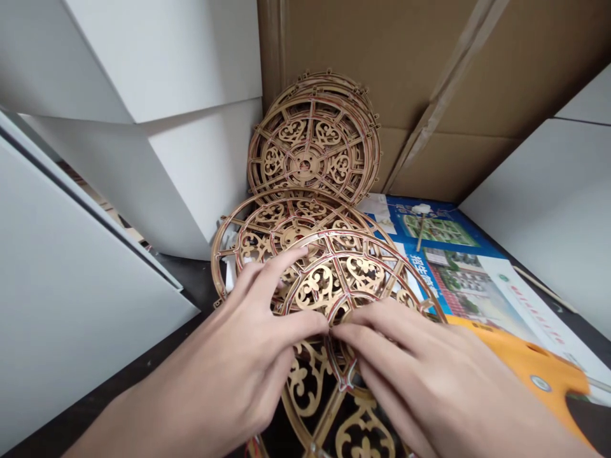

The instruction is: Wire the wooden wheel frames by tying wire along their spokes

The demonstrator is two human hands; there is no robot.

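A round golden openwork frame (329, 416) with scrollwork, spokes and thin red and white wires along its ribs lies tilted in front of me. My left hand (248, 343) grips it from the left, its thumb reaching to the hub and its index finger stretched over the upper ribs. At the same hub, my right hand (405, 362) has thumb and fingertips pinched together, almost touching the left thumb. Whatever is between those right fingertips is too small to make out. Wire (347, 375) shows just below them.
Behind leans a stack of similar round frames (305, 146) against a cardboard sheet (363, 38). White boxes (191, 70) stand left. An orange glue gun (529, 362) lies right, on printed brochures (496, 299). A stick with a white tip (421, 229) rests there too.
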